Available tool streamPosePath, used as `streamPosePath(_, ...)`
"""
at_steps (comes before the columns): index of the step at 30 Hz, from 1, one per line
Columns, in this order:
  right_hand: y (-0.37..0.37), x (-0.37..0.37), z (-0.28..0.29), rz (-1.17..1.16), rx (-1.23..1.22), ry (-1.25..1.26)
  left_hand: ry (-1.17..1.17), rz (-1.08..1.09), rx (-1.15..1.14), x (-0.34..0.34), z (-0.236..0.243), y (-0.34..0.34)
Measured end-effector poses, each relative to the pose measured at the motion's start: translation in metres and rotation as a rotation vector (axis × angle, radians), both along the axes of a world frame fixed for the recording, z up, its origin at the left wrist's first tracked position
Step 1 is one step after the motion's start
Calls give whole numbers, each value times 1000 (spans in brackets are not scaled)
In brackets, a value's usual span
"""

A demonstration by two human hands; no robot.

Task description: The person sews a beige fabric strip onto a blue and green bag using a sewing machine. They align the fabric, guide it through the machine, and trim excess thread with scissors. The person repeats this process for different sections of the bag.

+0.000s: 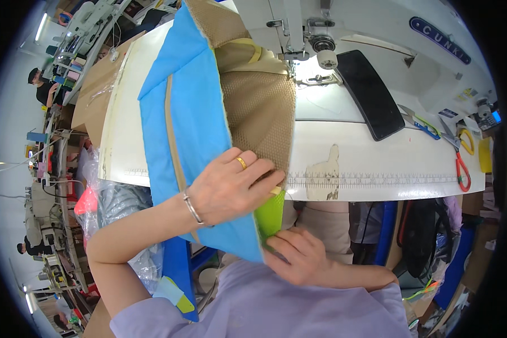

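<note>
A sewn piece of blue fabric (199, 112) with tan mesh (259, 112) and a tan zipper-like strip (170, 129) lies across the machine table and hangs over its front edge. Its upper right edge reaches the presser foot (315, 80) of a white sewing machine. My left hand (231, 183), with a ring and a bracelet, is closed on the mesh edge beside a small yellow strip (276, 190). Lower down, my right hand (296, 256) has its fingers curled around the corner where a bright green panel (270, 214) meets the blue. Its fingertips are partly hidden.
Right of the needle, a black phone (370, 96) lies on the table. Beyond it are scissors with red and yellow handles (463, 172) and a blue-green handled tool (422, 127). A ruler scale (377, 180) runs along the front edge. Plastic-wrapped material (115, 208) sits at left.
</note>
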State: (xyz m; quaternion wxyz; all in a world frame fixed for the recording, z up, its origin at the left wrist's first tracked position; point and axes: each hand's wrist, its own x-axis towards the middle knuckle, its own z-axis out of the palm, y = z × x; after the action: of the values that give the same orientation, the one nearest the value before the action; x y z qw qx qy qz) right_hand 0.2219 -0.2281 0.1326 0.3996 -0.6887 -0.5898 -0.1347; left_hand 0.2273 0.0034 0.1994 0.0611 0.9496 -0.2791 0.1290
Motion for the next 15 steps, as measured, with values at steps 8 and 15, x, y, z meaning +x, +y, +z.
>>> streamPosePath(8,-6,9,3,71,-37,62,-20,6,-25,2,-7,-1)
streamPosePath(15,-3,19,3,113,-56,92,2,-8,-99,8,-9,2)
